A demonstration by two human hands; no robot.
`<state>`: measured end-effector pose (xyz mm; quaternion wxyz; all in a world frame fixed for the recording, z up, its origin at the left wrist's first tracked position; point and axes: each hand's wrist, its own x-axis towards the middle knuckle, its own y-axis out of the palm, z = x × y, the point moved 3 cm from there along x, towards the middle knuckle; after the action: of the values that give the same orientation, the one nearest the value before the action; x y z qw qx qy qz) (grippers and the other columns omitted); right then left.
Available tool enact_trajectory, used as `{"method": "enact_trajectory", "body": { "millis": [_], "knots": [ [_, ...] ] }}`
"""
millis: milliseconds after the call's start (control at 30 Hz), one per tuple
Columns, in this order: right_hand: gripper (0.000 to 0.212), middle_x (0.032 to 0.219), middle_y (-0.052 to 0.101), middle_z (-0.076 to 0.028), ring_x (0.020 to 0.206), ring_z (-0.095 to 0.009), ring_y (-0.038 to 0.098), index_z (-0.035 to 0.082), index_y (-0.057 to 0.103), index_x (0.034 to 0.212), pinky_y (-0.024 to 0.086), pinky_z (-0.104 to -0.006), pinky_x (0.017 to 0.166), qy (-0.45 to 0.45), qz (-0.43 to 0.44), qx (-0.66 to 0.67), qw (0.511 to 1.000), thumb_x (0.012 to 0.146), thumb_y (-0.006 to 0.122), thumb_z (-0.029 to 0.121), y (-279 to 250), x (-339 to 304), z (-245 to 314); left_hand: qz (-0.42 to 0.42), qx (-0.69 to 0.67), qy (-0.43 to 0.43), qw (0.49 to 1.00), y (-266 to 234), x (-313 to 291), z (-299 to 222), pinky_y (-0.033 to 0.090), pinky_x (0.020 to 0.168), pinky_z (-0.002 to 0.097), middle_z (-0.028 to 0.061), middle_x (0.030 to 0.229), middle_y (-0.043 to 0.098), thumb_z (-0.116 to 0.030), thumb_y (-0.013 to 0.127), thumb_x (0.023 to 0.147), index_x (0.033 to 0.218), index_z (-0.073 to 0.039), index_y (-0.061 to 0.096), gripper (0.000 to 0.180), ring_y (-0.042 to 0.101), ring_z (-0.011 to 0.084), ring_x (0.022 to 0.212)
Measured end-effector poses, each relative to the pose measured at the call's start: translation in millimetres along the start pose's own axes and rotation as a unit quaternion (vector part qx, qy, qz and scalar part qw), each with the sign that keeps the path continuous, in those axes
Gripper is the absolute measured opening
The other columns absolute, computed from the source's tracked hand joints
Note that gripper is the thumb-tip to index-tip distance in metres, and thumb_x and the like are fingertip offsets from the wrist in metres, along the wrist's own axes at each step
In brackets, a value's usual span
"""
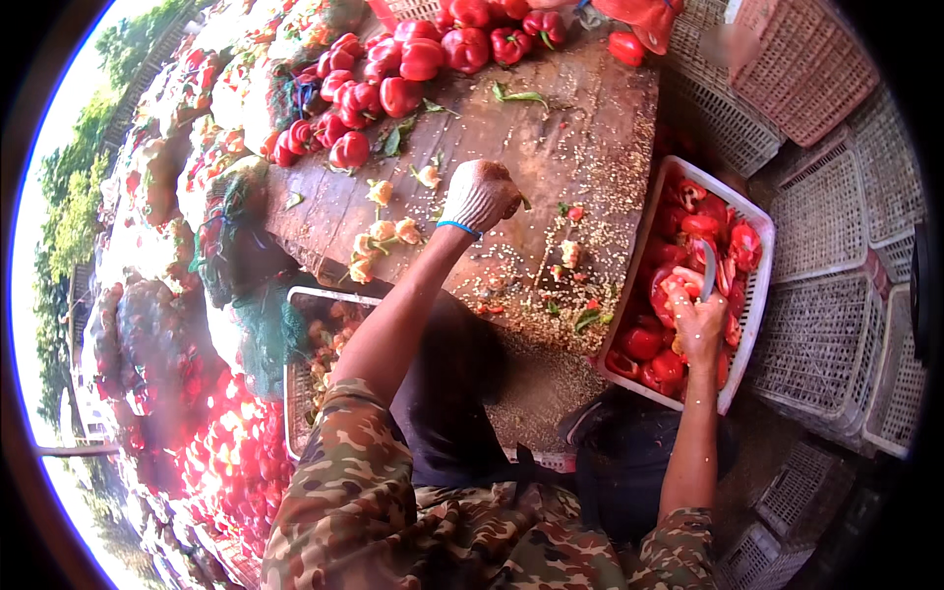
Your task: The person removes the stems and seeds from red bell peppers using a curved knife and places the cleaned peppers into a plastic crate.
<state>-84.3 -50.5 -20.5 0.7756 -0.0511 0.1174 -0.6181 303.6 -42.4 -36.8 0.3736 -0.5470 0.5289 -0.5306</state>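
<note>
My left hand (pixel 482 195), in a white knit glove with a blue cuff edge, is closed above the middle of the wooden table (pixel 551 246). A small green tip pokes out beside its fingers; the rest of what it holds is hidden. To the right, my bare right hand (pixel 698 323) grips a knife with a curved blade (pixel 709 267), its handle covered by the fingers. This hand is over a white plastic crate (pixel 766 270) filled with red bell peppers (pixel 644 339), some cut open. Cut-out pepper cores (pixel 382 232) lie on the table left of my gloved hand.
Whole red peppers (pixel 421 59) are heaped at the table's far left. Seeds and leaf scraps litter the boards. A crate of cores (pixel 334 329) stands beside my left leg. Net sacks (pixel 236 226) line the left side; stacked plastic crates (pixel 816 334) fill the right.
</note>
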Motion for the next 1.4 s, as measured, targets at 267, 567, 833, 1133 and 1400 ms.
{"method": "enact_trajectory", "body": {
  "millis": [267,567,833,1133,1400],
  "knots": [
    [0.041,0.101,0.072,-0.023,0.088,-0.036,0.07,-0.004,0.067,0.12,0.054,-0.043,0.084,-0.109,-0.016,-0.364,0.925,0.084,0.068,0.016,-69.4,78.6,-36.6,0.063,-0.024,-0.269,0.961,-44.7,-38.2,89.2,0.055,0.071,0.042,0.0134,0.077,0.07,-0.034,0.08,0.063,0.08,-0.012,0.076,0.029,0.069,0.0343,0.076],
    [0.043,0.11,0.071,-0.023,0.091,-0.021,0.069,-0.01,0.063,0.123,0.054,-0.032,0.079,0.067,0.0,-0.284,0.956,0.088,0.072,0.013,-58.7,25.9,-57.9,-0.046,0.159,-0.567,0.807,-53.1,-67.2,285.8,0.05,0.096,0.0487,0.0189,0.129,0.06,-0.039,0.061,0.082,0.123,-0.004,0.063,0.053,0.059,0.0377,0.116],
    [0.035,0.1,0.069,-0.014,0.074,-0.014,0.066,-0.013,0.061,0.122,0.055,-0.0266,0.066,0.082,-0.014,-0.097,0.992,0.092,0.068,0.005,-44.4,2.9,-76.2,0.041,0.026,-0.524,0.85,-32.7,-65.3,339.5,0.057,0.086,0.0385,0.0098,0.104,0.074,-0.048,0.077,0.074,0.117,-0.019,0.07,0.053,0.071,0.0256,0.096],
    [0.042,0.1,0.071,-0.013,0.063,-0.009,0.064,-0.006,0.06,0.127,0.041,-0.0177,0.043,0.12,0.016,0.021,0.992,0.099,0.064,0.026,13.6,-3.4,23.3,-0.191,-0.575,-0.266,0.749,-92.7,-44.9,170.8,0.059,0.079,0.0287,0.0066,0.107,0.069,0.002,0.094,0.053,0.134,0.0,0.049,0.092,0.068,0.0154,0.093],
    [0.078,0.113,0.067,-0.017,0.081,-0.02,0.074,-0.001,0.043,0.14,0.039,-0.0168,0.043,0.21,0.273,0.344,0.874,0.094,0.058,0.06,125.7,-7.3,71.5,-0.12,-0.454,-0.107,0.876,-72.9,-24.6,-76.8,0.048,0.1,0.0381,0.0108,0.126,0.059,-0.023,0.098,0.044,0.135,-0.008,0.052,0.103,0.057,0.0313,0.117]
  ]
}}
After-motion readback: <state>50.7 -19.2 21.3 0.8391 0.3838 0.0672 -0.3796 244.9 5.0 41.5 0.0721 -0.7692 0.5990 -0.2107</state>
